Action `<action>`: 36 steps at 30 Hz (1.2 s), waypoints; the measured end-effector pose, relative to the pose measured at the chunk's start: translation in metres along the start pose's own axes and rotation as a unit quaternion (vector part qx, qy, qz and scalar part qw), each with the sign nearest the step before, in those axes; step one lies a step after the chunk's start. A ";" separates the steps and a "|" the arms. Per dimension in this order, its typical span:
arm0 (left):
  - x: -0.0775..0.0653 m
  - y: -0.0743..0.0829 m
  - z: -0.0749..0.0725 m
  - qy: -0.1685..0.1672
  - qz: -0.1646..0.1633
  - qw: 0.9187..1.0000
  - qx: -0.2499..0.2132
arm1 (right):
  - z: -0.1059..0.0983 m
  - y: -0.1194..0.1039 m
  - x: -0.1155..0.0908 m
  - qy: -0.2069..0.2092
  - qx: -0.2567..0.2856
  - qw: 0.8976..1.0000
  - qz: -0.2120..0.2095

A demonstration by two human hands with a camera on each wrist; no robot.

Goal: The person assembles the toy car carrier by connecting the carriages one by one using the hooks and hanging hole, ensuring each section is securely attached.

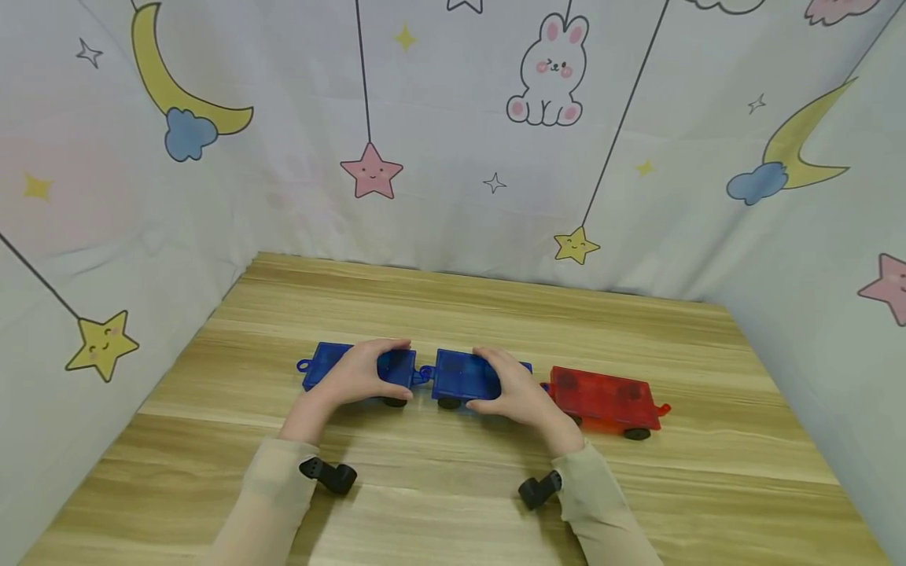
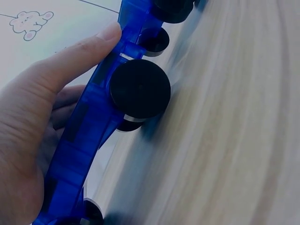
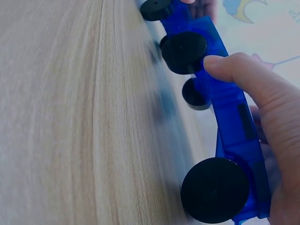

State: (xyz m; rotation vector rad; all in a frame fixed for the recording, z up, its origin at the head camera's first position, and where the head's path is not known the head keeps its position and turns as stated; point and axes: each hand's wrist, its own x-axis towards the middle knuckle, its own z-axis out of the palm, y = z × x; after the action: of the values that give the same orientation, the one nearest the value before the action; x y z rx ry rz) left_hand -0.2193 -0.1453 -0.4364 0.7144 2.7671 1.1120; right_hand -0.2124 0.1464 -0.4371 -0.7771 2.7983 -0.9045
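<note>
My left hand [image 1: 354, 374] grips a translucent blue toy train car [image 1: 398, 366] by its long sides, thumb in front and fingers behind. A second blue train car [image 1: 454, 376] stands just to its right, and my right hand [image 1: 517, 391] holds it the same way. Between the two, a blue ring and hook [image 1: 425, 373] overlap; whether they are linked is too small to tell. Black wheels show under both cars, such as one wheel [image 2: 140, 89] in the left wrist view and another wheel [image 3: 215, 190] in the right wrist view.
To the right of my right hand stands a red train car [image 1: 602, 399], a red hook at its right end and a small blue piece at its left. The wooden table [image 1: 439, 503] is bordered by white printed cloth [image 1: 453, 212] at the back and sides.
</note>
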 end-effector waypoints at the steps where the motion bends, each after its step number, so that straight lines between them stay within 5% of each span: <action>1: 0.000 0.000 0.000 0.000 0.000 1.000 0.000 | 0.000 0.000 0.000 0.000 0.000 1.000 -0.001; 36: 0.000 -0.002 0.000 -0.001 -0.006 1.000 -0.005 | 0.001 0.000 0.003 -0.008 -0.035 0.999 -0.008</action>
State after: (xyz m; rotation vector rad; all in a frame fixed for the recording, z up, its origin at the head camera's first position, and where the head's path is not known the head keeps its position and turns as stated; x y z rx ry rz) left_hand -0.2203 -0.1465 -0.4372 0.6961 2.7572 1.1217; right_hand -0.2147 0.1441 -0.4381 -0.8143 2.8277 -0.8045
